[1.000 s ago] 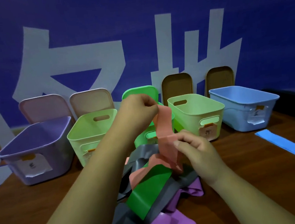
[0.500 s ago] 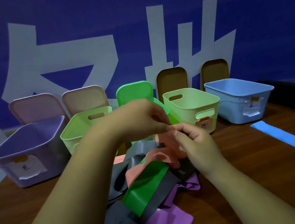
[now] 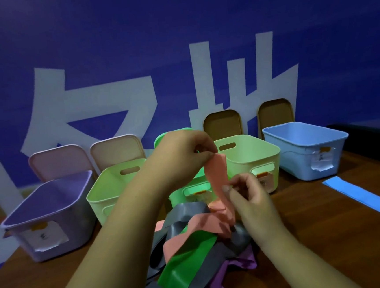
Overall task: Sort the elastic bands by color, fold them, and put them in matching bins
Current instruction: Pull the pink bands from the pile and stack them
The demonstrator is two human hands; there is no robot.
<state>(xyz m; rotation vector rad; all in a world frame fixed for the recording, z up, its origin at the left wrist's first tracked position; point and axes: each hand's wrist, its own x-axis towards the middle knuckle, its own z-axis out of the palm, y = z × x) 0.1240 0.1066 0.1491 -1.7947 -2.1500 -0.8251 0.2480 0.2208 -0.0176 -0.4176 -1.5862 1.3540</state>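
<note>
A salmon-pink elastic band (image 3: 217, 178) rises out of a tangled pile on the wooden table (image 3: 330, 235). My left hand (image 3: 185, 153) pinches its top end in front of the bins. Lower down, my right hand (image 3: 248, 193) pinches the same band at its edge. The pile also holds a green band (image 3: 186, 268), grey bands (image 3: 186, 213) and a purple band (image 3: 241, 263). Five open bins stand in a row behind: purple (image 3: 48, 216), light green (image 3: 110, 192), bright green (image 3: 188, 192) mostly hidden by my hands, light green (image 3: 254, 159) and blue (image 3: 304, 150).
A blue band (image 3: 363, 197) lies flat on the table at the right, apart from the pile. Bin lids (image 3: 224, 124) lean upright against the blue wall behind the bins. White labels are stuck on the bin fronts.
My left hand has lifted the pink band's end upward, away from my right hand, stretching the band out again. My view has tilted up a little.
</note>
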